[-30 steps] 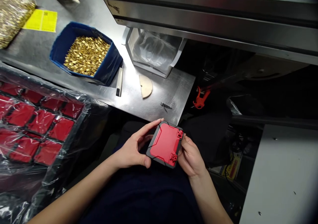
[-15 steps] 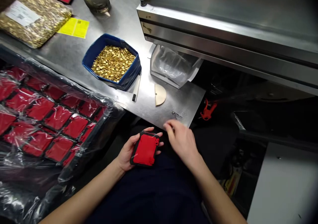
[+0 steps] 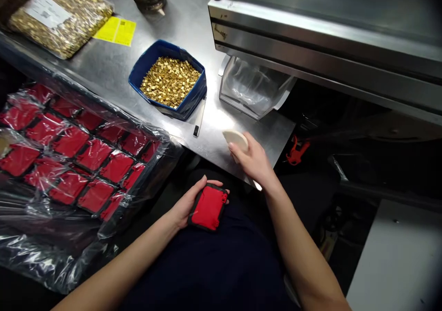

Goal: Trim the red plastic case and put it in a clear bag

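Note:
My left hand (image 3: 193, 200) is closed around a flat rectangular piece with a red face and black rim (image 3: 209, 207), held low in front of my body with the red side up. Over the steel table's near corner, my right hand (image 3: 254, 157) grips a cream half-round disc (image 3: 235, 138) with the thumb across its face. The disc looks tilted; whether it still touches the steel I cannot tell. A bright sliver shows under the right wrist, too small to name.
On the steel table (image 3: 214, 152) stand a blue bin (image 3: 202, 83) of small gold pieces, a white cutter-like tool (image 3: 199, 118) and a clear-lined tray (image 3: 253, 88). A crate (image 3: 171, 147) of red-and-black pieces under plastic is at left. A metal machine beam (image 3: 311, 53) crosses the upper right.
My right hand has moved up and taken hold of the half-round disc, which lay flat on the table before. My left hand still holds the red-and-black piece. The view has shifted slightly.

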`<state>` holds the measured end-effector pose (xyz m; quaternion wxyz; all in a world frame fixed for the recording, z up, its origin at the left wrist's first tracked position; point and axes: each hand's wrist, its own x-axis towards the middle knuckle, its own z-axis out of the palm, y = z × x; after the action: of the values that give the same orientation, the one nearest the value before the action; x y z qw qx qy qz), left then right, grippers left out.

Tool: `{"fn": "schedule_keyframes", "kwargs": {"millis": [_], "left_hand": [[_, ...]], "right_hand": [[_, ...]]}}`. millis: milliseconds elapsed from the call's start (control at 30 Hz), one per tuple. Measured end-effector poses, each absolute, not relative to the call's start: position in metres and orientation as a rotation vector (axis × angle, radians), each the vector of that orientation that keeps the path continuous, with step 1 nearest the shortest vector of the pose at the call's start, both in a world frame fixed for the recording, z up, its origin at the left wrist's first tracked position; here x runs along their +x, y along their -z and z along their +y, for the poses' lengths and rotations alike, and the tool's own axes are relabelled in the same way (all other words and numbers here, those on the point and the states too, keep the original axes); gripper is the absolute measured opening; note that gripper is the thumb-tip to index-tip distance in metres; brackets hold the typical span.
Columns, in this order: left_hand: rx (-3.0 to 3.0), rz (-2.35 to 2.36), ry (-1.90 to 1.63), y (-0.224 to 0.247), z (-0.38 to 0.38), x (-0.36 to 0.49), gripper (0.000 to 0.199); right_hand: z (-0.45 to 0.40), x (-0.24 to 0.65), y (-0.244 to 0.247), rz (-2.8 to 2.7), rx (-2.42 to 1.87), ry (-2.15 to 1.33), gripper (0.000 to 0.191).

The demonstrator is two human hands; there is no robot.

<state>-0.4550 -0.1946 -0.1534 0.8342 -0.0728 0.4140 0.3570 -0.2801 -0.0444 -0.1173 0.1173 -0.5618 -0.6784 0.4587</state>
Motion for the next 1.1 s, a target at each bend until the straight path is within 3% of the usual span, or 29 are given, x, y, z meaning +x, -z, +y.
{"fn": "schedule_keyframes", "kwargs": {"millis": [100, 200, 433, 567, 1100], "left_hand": [[-0.225, 1.003, -0.733, 0.152, -0.187, -0.446, 0.052], [-0.198, 1.116, -0.699, 0.154, -0.18, -0.441, 0.052], [-0.056, 1.181, -0.636, 0.16, -0.176, -0.436, 0.054], [-0.072, 1.195, -0.599, 0.162, -0.175, -0.435, 0.055], [-0.064, 1.16, -0.582, 0.167, -0.167, -0.437, 0.05]], "right_hand": [[-0.09, -0.24, 0.101, -1.737, -1.585, -1.697, 0.03], [-0.127, -0.217, 0.09, -1.905, -1.524, -1.804, 0.025], [-0.158, -0.223, 0.102, -2.587, -1.234, -1.531, 0.021], [-0.157, -0.221, 0.108, -2.715, -1.302, -1.32, 0.022], [-0.148, -0.223, 0.104, -2.932, -1.105, -1.324, 0.017]]}}
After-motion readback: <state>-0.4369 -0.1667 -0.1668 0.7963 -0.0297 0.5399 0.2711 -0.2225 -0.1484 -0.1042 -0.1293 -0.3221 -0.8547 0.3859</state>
